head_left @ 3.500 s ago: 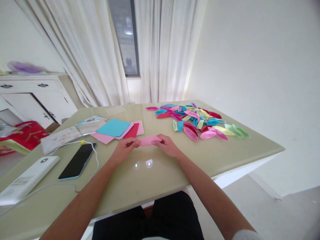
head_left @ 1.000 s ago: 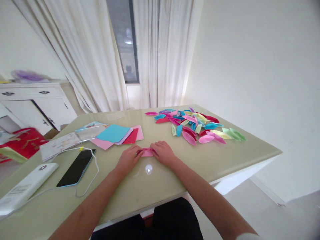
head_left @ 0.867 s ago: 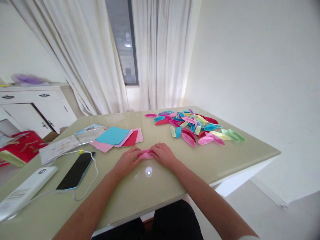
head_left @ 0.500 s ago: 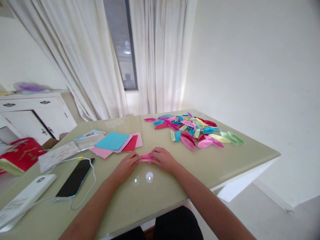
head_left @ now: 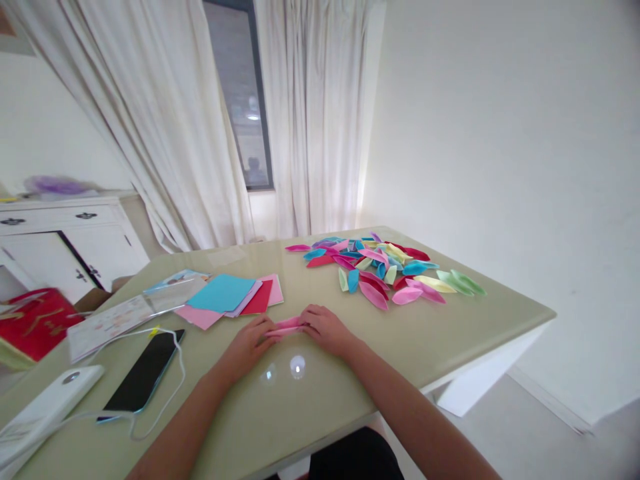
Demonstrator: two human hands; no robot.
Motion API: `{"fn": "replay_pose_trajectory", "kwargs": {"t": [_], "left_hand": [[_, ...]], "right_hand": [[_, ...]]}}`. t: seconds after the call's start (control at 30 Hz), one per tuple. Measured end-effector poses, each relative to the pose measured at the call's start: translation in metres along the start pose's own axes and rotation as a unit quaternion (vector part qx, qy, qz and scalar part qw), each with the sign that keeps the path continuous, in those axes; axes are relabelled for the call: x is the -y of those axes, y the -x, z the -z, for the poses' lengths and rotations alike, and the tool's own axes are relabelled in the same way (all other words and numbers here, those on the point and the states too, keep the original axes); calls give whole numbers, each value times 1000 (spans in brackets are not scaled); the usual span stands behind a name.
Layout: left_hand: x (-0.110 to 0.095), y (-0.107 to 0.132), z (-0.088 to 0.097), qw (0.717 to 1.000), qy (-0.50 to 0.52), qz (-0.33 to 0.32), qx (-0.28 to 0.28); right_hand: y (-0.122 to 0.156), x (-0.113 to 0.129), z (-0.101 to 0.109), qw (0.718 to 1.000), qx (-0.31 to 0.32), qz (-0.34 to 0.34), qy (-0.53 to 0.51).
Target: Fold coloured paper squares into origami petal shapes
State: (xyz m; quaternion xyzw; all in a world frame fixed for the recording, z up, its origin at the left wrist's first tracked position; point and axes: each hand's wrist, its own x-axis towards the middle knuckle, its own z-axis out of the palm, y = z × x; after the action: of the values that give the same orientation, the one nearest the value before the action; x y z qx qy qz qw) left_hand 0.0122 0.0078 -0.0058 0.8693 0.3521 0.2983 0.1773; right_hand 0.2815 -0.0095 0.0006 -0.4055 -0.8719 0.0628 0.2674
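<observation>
While folded pieces (head_left: pixel 374 293) lie beyond, the left hand (head_left: pixel 249 342) and right hand (head_left: pixel 327 329) clamp their fingers (head_left: pixel 310 319) on pink paper (head_left: pixel 288 325)

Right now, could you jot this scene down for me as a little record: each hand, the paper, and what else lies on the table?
Left hand: grips one end of the pink strip
Right hand: grips its other end
Sheets: blue uppermost; lilac, red and pink also show
Folded pieces: many colors, heaped beyond the right hand
Phone: dark screen up, left of the left hand
White device: left of the phone; kind unclear
</observation>
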Motion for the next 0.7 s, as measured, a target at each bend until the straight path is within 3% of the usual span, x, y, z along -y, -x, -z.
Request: {"fn": "replay_pose_trajectory", "kwargs": {"t": [0.33,0.53,0.7], "left_hand": [[2,-2,2,999,30,12,-15],[12,-2,4,996,53,51,-57],[11,-1,11,994,79,54,-47]], "right_hand": [[0,-5,-4,998,-22,-10,-58],[-1,-5,-2,992,-52,-34,-112],[0,-5,-2,985,-58,-55,-150]]}}
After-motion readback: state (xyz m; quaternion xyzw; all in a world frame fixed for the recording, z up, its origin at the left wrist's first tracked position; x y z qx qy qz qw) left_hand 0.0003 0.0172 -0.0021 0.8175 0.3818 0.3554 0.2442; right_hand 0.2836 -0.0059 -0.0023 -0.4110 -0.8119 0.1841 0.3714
